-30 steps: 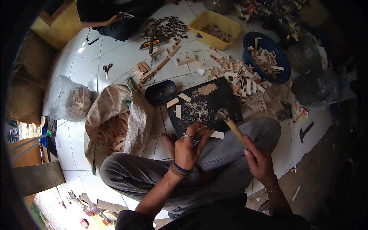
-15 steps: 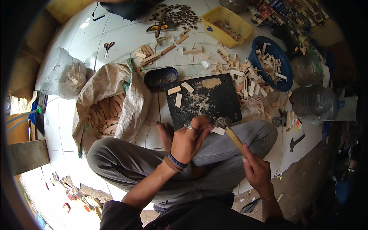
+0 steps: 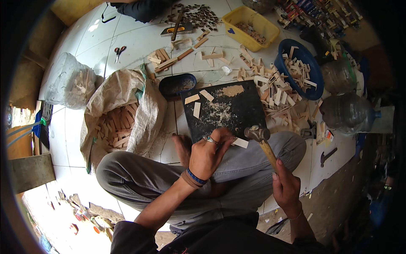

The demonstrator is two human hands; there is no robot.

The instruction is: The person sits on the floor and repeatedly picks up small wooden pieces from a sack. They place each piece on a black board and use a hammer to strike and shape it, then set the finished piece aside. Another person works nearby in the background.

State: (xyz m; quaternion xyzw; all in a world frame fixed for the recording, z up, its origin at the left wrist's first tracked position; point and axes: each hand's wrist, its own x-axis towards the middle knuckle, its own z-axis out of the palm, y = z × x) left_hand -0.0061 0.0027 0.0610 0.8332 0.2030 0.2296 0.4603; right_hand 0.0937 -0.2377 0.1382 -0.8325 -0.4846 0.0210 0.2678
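My left hand (image 3: 206,157) pinches a small pale wooden block (image 3: 240,143) at the near edge of a black board (image 3: 228,113). The block's free end sticks out to the right of the fingers. In my right hand (image 3: 286,183) is a hammer (image 3: 267,150) with a wooden handle and a metal head. The head hangs in the air above and right of the block, apart from it. Three loose wooden pieces (image 3: 197,110) lie on the left of the board, with sawdust (image 3: 233,90) and shavings beside them.
An open woven sack (image 3: 154,114) of wooden pieces stands left. A dark oval tray (image 3: 177,85) sits behind the board. Right are a block pile (image 3: 275,91), a blue basin (image 3: 319,80) and a second hammer (image 3: 328,157). Farther back are a yellow tub (image 3: 270,31) and scissors (image 3: 119,53).
The hammer in my right hand has moved up and right, away from the block, which now shows more fully. My left hand has stayed in place. A dark-clothed shape at the top has shifted.
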